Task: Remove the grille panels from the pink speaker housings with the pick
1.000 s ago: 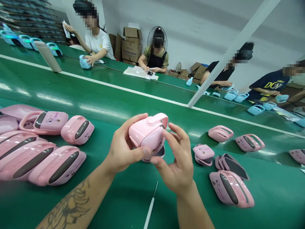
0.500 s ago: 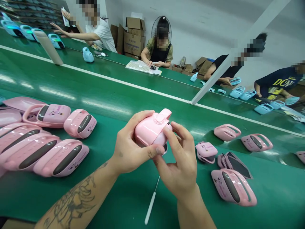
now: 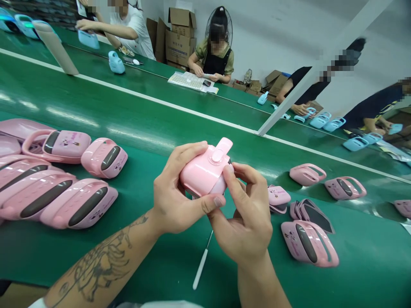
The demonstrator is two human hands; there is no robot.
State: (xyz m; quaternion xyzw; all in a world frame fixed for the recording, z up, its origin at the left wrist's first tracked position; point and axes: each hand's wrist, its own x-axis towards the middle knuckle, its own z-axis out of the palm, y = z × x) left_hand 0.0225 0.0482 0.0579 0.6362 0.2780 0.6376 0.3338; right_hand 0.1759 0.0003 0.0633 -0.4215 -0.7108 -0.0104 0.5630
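Seen from the head camera, the left hand (image 3: 175, 192) and the right hand (image 3: 247, 214) both firmly grasped a glossy pink plastic case (image 3: 202, 171), held up above the green counter (image 3: 150, 147). Its short strap (image 3: 224, 147) stood up at a slant. The left thumb lay along the case's near edge, while the right fingers pinched its far end. A white-handled tool (image 3: 201, 267) lay on the counter below, and similar pink cases (image 3: 80, 203) sat to the left, with more pink cases (image 3: 310, 244) to the right. The slick shell could plausibly slip from the fingers and fall onto the tool, and too much force might crease or snap the strap.
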